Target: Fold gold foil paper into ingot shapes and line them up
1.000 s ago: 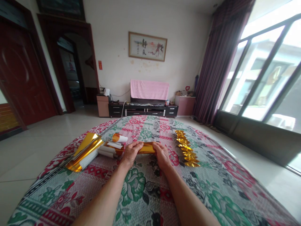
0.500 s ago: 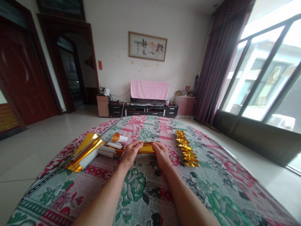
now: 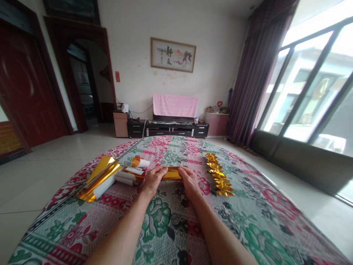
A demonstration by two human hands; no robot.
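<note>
Item: gold foil piece (image 3: 171,173), a narrow folded strip lying crosswise on the floral cloth (image 3: 165,228) at mid-surface. Whether a bed or a counter lies beneath the cloth cannot be told.

Left hand (image 3: 153,180): fingers curled down and clamped on the strip's left end.
Right hand (image 3: 190,182): fingers likewise closed on its right end. Both hands press it to the cloth.

Adjacent: rolled foil pieces (image 3: 135,171) just beside the left hand; stack of gold sheets (image 3: 99,178) further left, near the cloth's left edge; row of folded gold shapes (image 3: 217,175) near the right hand, apart from it.

Writing: framed picture (image 3: 173,54) on the far wall bears dark brush characters, probably two, too small to read. The red slip (image 3: 117,76) is illegible.

Room: bare cloth lies open between the forearms and on either side of them; tile floor (image 3: 41,173) lies beyond the cloth's edges.
</note>
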